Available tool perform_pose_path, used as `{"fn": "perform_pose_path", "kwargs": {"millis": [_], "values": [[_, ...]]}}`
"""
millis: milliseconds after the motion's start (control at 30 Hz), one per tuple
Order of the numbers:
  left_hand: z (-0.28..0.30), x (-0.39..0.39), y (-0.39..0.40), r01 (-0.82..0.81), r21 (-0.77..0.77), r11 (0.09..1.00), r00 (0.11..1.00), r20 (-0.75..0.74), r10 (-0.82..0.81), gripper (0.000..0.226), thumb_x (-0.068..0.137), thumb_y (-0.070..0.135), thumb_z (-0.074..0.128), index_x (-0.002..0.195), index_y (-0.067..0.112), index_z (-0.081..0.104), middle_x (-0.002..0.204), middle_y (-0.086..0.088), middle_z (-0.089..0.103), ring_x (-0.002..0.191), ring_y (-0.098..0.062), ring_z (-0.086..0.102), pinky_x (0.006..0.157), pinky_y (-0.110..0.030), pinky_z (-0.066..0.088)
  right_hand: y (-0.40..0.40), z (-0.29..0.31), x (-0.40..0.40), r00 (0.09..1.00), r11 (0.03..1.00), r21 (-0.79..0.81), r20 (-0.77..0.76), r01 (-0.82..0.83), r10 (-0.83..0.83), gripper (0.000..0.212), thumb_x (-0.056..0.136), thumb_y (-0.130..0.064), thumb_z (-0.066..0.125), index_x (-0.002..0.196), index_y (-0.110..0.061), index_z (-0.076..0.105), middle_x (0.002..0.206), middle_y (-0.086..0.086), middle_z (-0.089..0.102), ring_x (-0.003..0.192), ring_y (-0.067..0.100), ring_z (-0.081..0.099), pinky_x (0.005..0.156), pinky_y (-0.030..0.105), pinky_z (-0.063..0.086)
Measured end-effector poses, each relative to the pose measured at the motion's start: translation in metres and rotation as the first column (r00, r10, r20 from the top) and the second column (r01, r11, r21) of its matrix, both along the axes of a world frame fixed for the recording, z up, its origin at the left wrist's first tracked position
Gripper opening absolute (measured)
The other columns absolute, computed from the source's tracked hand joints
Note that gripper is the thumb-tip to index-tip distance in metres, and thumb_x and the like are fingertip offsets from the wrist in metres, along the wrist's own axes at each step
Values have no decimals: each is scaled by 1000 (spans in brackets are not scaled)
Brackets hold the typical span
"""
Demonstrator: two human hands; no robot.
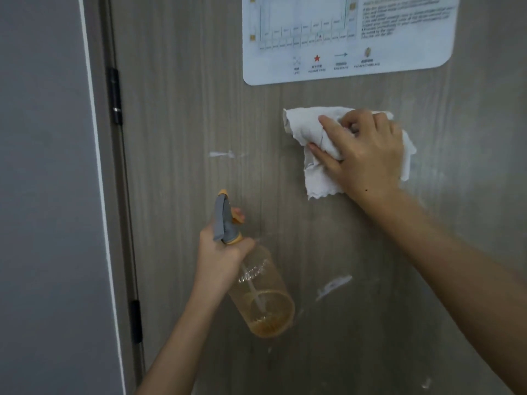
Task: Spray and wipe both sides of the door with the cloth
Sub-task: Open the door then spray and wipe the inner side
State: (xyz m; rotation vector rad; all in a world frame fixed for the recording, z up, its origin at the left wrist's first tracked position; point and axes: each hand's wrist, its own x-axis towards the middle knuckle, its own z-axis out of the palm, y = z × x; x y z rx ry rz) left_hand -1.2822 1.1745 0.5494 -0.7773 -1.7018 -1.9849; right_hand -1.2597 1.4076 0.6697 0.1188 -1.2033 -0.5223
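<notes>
Grey-brown wooden door point(199, 109) fills my view. My right hand point(368, 155) bunches the white cloth point(319, 178) against it in curled fingers; my left hand point(219, 252) grips the spray bottle point(256, 286). Wiping upward risks wetting or peeling the evacuation plan sticker point(342, 38).

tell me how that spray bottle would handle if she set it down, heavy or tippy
Probably light: the clear spray bottle shows amber liquid only near its base. It looks like thin plastic, so likely slightly squeezable rather than fragile. The wide body and low liquid suggest it would stand steadily. The left hand grips it by the neck.
</notes>
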Motion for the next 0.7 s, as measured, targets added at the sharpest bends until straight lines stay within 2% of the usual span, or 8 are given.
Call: {"fn": "perform_pose_path", "kwargs": {"millis": [133,300,367,467,567,700], "values": [[31,-15,2,-22,71,997,1000,-4,22,33,55,6,67,86,18,60,72,-7,51,63,-21,51,56,-31,43,-15,20,-23,994,997,52,95,53,-58,35,90,-50,62,107,-22,73,86,8,64,70,28,58,62,35,42],[46,-25,5,-43,48,998,999,2,43,26,54,9,66,78,15,58,66,-1,52,60,-17,51,58,-33,44,-12,20,-34,994,996,55,84,72,-76,36,92,-52,59,106,-22,73,86,7,64,71,28,57,63,35,41],[47,-27,8,-29,36,999,999,23,28,22,53,7,65,72,10,55,66,-4,51,63,-18,50,61,-36,42,-11,20,-34,994,996,55,73,77,-81,37,92,-53,58,106,-23,73,86,7,64,71,27,56,63,35,40],[47,-28,9,-8,43,999,998,61,5,23,51,4,65,70,16,57,67,-6,52,65,-21,51,63,-38,44,-12,20,-36,994,994,53,53,91,-94,38,93,-54,54,105,-23,73,85,6,63,71,26,56,63,35,38],[47,-29,9,-35,33,999,998,49,34,25,51,6,66,73,18,60,67,-4,54,65,-23,54,63,-39,46,-11,20,-37,995,994,53,36,95,-97,39,94,-55,52,104,-23,73,84,5,63,70,25,56,63,35,40],[47,-26,9,-16,35,999,1000,13,16,23,53,4,66,73,9,57,68,-7,50,63,-22,51,60,-39,43,-11,21,-37,993,992,61,38,108,-111,38,92,-55,55,103,-23,73,84,5,63,70,25,57,62,34,42]]}}
